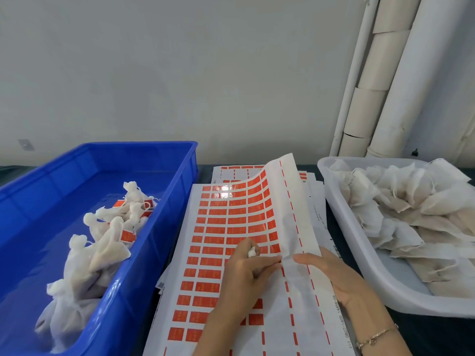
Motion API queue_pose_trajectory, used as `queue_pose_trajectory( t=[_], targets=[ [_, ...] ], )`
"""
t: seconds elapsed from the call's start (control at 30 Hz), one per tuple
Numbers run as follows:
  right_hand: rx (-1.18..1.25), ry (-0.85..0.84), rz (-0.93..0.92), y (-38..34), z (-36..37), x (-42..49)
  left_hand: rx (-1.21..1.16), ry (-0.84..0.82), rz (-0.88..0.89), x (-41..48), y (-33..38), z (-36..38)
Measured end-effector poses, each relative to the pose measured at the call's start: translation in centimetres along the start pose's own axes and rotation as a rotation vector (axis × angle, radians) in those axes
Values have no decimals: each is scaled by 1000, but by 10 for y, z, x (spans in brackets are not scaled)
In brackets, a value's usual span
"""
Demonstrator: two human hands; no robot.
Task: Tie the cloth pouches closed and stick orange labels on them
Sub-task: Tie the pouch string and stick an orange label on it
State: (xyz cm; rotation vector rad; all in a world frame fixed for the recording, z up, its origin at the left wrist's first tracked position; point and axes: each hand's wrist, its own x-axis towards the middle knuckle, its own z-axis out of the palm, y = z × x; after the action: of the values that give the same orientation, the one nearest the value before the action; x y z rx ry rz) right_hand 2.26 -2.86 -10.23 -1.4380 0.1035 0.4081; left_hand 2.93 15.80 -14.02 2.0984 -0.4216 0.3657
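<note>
Head view, with left hand (pixel 246 271) pinching the curled-up edge of the label sheet (pixel 213 242) and right hand (pixel 336 276) lying flat just right of that pinch: bend back gently, lifting one orange label (pixel 236 220) clean, tied pouches (pixel 102 253) left of the sheet, untied pouches (pixel 401 201) right.

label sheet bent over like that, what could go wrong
The label sheet is bent over where the right hand presses it; it could crease and wrinkle orange labels. The left hand pinches at the fold while holding a small white piece, so a peeled label might stick to it.
</note>
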Motion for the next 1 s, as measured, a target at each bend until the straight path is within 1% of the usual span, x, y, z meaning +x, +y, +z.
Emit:
queue_pose_trajectory(
  t=[0.3,0.43,0.53,0.67,0.77,0.9,1.0],
  targets=[
    [8,30,16,4,-2,2,78,56,77,-3,2,-1],
    [-10,55,34,5,-4,3,87,97,12,-4,1,0],
    [-63,77,6,5,-6,4,70,105,-27,-2,0,0],
    [-200,185,-51,7,-5,5,-66,226,-186,2,1,-4],
    [-267,275,-122,9,-4,7,-116,300,-273,2,3,-6],
    [-282,477,-252,12,-5,10,-183,357,-304,3,3,-10],
    [-429,598,-407,16,0,13,-208,337,-314,4,2,-12]
  ],
)
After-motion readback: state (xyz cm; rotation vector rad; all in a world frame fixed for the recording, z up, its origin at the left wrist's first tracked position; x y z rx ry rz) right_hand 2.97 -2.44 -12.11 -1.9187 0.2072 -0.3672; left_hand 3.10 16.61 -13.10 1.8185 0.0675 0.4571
